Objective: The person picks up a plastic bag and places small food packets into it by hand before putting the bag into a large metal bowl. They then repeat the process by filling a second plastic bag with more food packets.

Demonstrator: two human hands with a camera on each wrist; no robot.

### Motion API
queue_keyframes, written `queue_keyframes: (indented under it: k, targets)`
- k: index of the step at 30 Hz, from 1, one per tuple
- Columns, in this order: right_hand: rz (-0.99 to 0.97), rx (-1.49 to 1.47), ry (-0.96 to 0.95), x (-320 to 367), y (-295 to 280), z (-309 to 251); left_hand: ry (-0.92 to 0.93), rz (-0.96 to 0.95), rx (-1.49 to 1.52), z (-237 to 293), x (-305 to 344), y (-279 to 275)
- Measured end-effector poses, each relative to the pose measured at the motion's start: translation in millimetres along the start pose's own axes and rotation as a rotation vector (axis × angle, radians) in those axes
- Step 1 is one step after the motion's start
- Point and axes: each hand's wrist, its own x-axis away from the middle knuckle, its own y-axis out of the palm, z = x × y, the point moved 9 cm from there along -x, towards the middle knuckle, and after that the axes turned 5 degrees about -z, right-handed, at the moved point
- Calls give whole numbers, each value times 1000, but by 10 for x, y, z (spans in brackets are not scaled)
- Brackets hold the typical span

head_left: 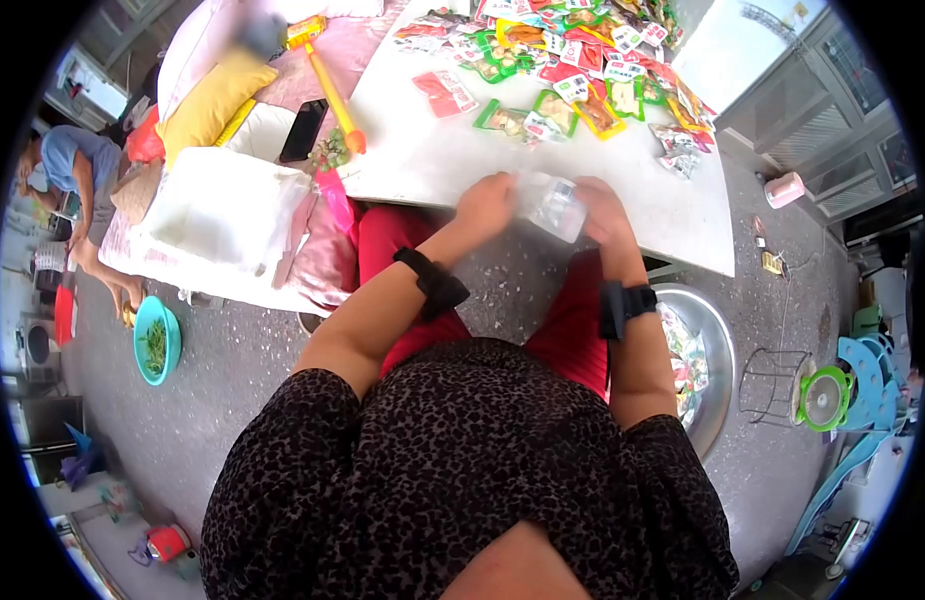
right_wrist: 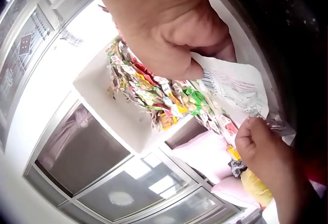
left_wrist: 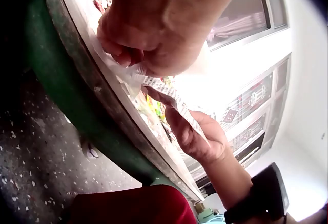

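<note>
Between both hands, over the front edge of the table, is a small white plastic pouch [head_left: 556,207] with a clear end. The right wrist view shows fine print and a barcode on the pouch [right_wrist: 237,86]. My left hand [head_left: 486,208] has its fingers curled and pinches the clear plastic [left_wrist: 134,75] at one end. At the other end my right hand [head_left: 608,213] holds the printed part between thumb and fingers. Whatever is inside the pouch does not show. Closest on the tabletop lie a green snack packet [head_left: 505,118] and a yellow one [head_left: 599,113].
A heap of colourful snack packets [head_left: 583,50] covers the far part of the white table [head_left: 423,160]. By my right leg stands a metal basin [head_left: 721,350] of packets. To the left are a phone [head_left: 305,130], a yellow stick [head_left: 335,98] and another person [head_left: 78,165].
</note>
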Motion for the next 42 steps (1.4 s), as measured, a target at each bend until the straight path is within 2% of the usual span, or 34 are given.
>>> queue_keyframes:
  k: [2,5,7,9,11,14,16,18,21,22,25,28,31,33,35,38,41,42]
  targets:
    - [34,-23,-60,-65,25,68,55,26,-14,47,-2,-28]
    - [143,243,-149,-76,103,3,105,8,-53,18,-17,45]
    - [202,656,-261,-86,160,-127,121,13,-91,39,5,64]
    - [190,882,-308,-105,214,-159,129,-6,-127,95,17,64]
    - [158,1036,-170,5,214,-195,111,-46,-170,149,38,11]
    - [-1,1116,-13,-16,97,-66,103,-44,-225,134,51,11]
    - [-16,980,42,43,86,-35,150,-18,-200,182,69,11]
    - [86,709,55,68,140,-10,185,0,-186,232,72,4]
    - [148,513,-126,-53,255,13,219,12,-172,325,73,-23]
    - [135,564,-170,-96,294,-6,233,18,-165,368,67,-44]
    - [131,411,-186,-206,360,94,238,26,-140,329,42,9]
    - [67,69,-190,-376,253,360,221,53,-135,193,76,-25]
    - [17,33,-181,-260,405,350,172,21,-108,127,61,48]
    - [-24,76,-256,-326,503,377,121,4,-96,83,25,41]
    - [-103,-88,-87,-319,567,436,67,-2,-80,85,32,44]
    - [-157,-48,-275,-500,481,413,159,12,-48,249,37,-27]
    - [-167,-281,-67,-350,637,323,161,29,-47,236,73,-88]
    - [-130,-238,-93,-301,571,249,169,52,-85,198,90,-79]
